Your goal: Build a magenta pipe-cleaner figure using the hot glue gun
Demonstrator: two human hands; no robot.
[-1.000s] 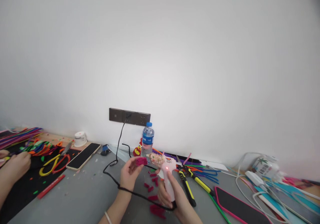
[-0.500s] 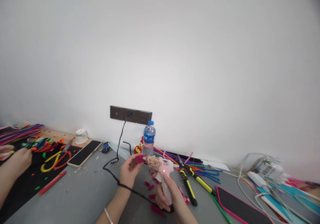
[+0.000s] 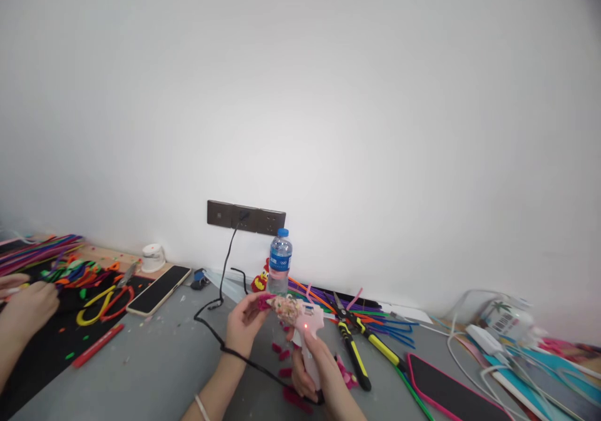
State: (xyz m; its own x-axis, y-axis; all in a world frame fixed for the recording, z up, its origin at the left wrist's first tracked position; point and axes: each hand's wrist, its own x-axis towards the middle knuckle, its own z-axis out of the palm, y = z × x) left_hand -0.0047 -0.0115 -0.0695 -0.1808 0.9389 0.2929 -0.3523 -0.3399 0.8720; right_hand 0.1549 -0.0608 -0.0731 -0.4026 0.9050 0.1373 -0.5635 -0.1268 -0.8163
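Observation:
In my right hand (image 3: 310, 371) is a pale pink hot glue gun (image 3: 310, 330), gripped by its handle with a small red light glowing on its side. Its front is crusted with mottled residue, and the nozzle points left. My left hand (image 3: 245, 326) pinches a fuzzy magenta piece (image 3: 265, 302) right at the nozzle tip; whether they touch I cannot tell. The gun's black cord (image 3: 256, 363) crosses in front of my left wrist. Under my hands lie several short magenta fuzzy pieces (image 3: 285, 372).
Behind my hands stands a water bottle (image 3: 280, 261). Yellow-black pliers (image 3: 354, 352), pipe cleaners (image 3: 389, 324) and a pink-edged phone (image 3: 451, 386) lie right. Leftward are another phone (image 3: 159, 291), scissors (image 3: 106, 303), a red stick (image 3: 98, 346) and another person's hands (image 3: 35, 305).
The glue gun and my right hand have shifted slightly left and down. My left hand stays nearly in place, still pinching the magenta piece. The other person's hands have moved a little.

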